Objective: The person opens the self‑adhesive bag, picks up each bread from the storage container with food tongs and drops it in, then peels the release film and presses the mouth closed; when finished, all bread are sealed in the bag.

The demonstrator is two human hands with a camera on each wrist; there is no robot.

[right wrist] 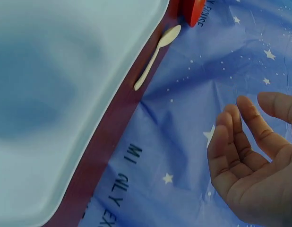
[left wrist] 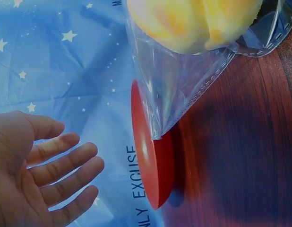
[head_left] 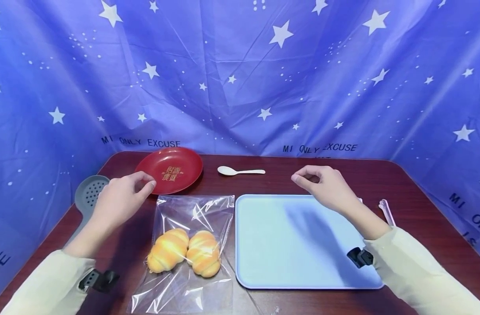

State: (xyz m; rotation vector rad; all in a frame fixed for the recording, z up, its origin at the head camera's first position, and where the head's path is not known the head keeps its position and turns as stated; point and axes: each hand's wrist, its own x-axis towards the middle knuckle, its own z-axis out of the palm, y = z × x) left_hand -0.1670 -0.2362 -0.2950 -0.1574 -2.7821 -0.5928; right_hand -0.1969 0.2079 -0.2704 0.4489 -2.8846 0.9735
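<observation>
My left hand point(head_left: 121, 197) hovers empty between the red plate point(head_left: 188, 164) and the clear plastic bag point(head_left: 196, 293), its fingers loosely bent. Two golden bread rolls point(head_left: 169, 251) lie side by side in the bag, also seen at the top of the left wrist view. Above the far right part of the light blue tray point(head_left: 279, 245) hangs my right hand point(head_left: 326, 186), holding nothing, thumb near the fingertips. A shadow falls across the tray. In the right wrist view the fingers point(right wrist: 219, 146) are relaxed and apart from everything.
A white spoon point(head_left: 243, 171) lies behind the tray, right of the plate. At the left edge, a grey slotted skimmer point(head_left: 88, 192) is partly hidden by my left arm. A small pink utensil point(head_left: 387, 212) lies right of the tray. A blue star-printed curtain point(head_left: 240, 96) encloses the table.
</observation>
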